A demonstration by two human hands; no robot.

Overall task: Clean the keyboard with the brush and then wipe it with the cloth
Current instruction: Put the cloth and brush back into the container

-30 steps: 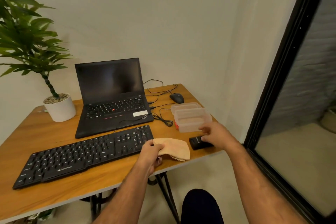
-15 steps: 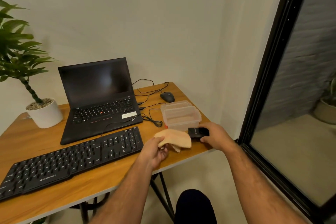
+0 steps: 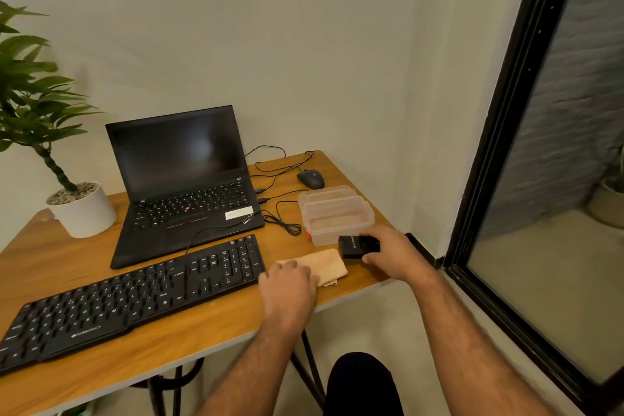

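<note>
Two hands busy — left hand (image 3: 287, 284) presses the folded peach cloth (image 3: 320, 265) flat for later; at three o'clock, right hand (image 3: 393, 252) grips the small black brush block (image 3: 354, 245) — ready for brushing.

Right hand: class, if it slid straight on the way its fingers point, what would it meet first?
The right hand grips the small black case, fingers pointing left and slightly away. Going on, it would probably meet the clear plastic container first; depth is unclear, so it might pass just in front.

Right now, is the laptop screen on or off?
Off. The open laptop shows a uniformly dark screen with only a faint reflection.
</note>
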